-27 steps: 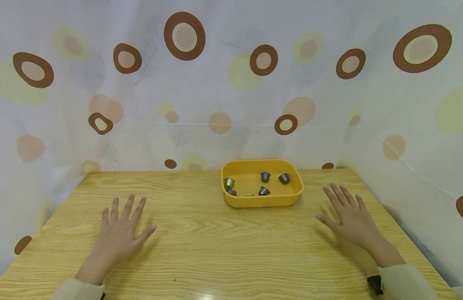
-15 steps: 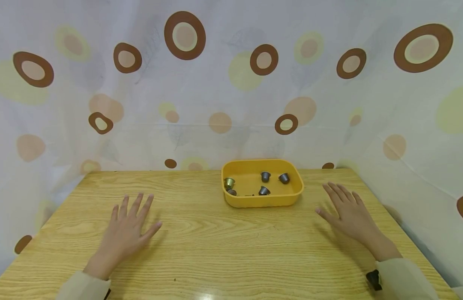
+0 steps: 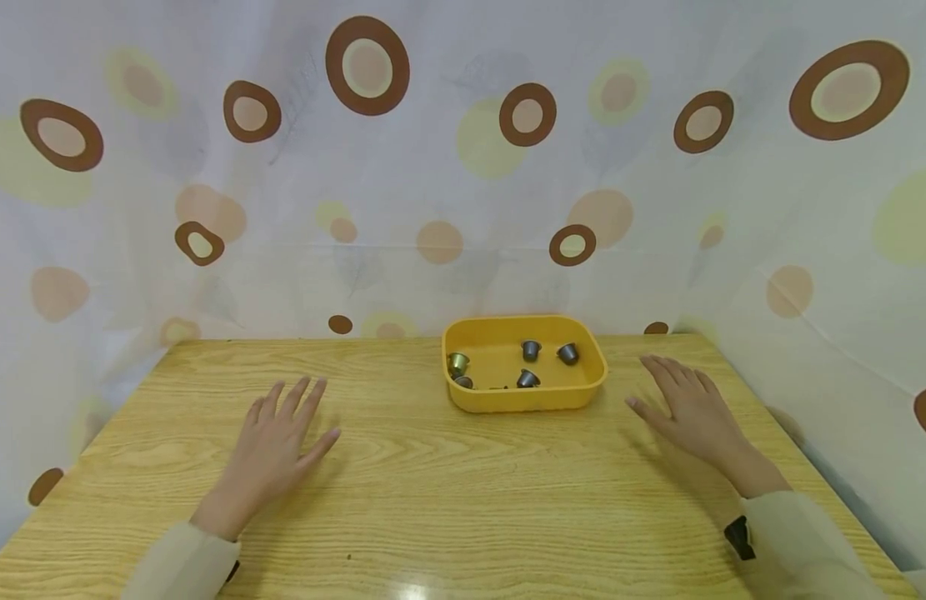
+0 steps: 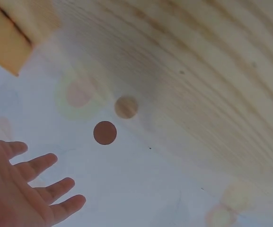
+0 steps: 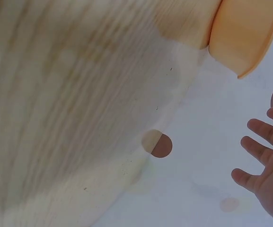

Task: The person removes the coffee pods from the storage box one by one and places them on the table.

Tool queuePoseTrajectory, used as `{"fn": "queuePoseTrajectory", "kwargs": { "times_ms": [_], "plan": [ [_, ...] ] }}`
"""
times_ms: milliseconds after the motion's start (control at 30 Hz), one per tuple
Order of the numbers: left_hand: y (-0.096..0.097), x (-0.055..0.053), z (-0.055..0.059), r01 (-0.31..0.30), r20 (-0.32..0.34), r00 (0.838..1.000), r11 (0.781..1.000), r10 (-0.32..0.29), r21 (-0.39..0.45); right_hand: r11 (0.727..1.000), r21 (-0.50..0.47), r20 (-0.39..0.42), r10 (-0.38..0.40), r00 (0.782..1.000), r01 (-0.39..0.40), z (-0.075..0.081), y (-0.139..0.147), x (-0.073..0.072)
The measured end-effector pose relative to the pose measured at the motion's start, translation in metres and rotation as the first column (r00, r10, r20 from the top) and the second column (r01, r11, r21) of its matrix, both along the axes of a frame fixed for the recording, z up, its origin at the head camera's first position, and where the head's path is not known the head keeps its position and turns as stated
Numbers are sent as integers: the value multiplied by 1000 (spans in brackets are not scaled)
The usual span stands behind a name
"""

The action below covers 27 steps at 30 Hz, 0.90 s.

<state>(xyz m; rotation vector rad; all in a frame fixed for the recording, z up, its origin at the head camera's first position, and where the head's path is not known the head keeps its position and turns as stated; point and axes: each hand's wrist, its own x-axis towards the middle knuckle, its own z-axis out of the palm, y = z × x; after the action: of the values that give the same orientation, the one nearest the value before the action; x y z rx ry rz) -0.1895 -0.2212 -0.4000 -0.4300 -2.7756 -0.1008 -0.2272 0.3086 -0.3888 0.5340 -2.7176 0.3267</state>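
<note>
A yellow rectangular bin (image 3: pixel 523 402) with rounded corners stands toward the back of the table, right of centre. Inside it lie several small coffee capsules: dark grey ones such as the capsule (image 3: pixel 568 354) at the right, and a gold capsule (image 3: pixel 458 363) by the left wall. The front wall partly hides some of them. My left hand (image 3: pixel 271 450) hovers over the left half of the table, fingers spread, holding nothing. To the right of the bin, my right hand (image 3: pixel 695 417) is also over the table with fingers extended and nothing held. Its thumb points toward the bin.
The wood-grain table (image 3: pixel 432 500) runs back to a white curtain (image 3: pixel 402 183) printed with brown rings and pale dots, which also hangs along both sides. A black strap piece (image 3: pixel 740 537) shows at the right sleeve.
My left hand has moved right and slightly forward. My right hand has shifted slightly forward and left, its fingers closer together. The bin and capsules stay in place.
</note>
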Motion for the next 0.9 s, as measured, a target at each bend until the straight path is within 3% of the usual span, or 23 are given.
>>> {"fn": "queuePoseTrajectory", "kwargs": {
  "times_ms": [500,900],
  "plan": [
    [19,-16,3,65,-47,997,998,-66,-4,1000,13,5,0,1000,0,6,-8,-18],
    [40,-29,9,88,-12,996,996,-88,11,1000,8,-15,-3,1000,3,5,-16,-32]
  ]
}}
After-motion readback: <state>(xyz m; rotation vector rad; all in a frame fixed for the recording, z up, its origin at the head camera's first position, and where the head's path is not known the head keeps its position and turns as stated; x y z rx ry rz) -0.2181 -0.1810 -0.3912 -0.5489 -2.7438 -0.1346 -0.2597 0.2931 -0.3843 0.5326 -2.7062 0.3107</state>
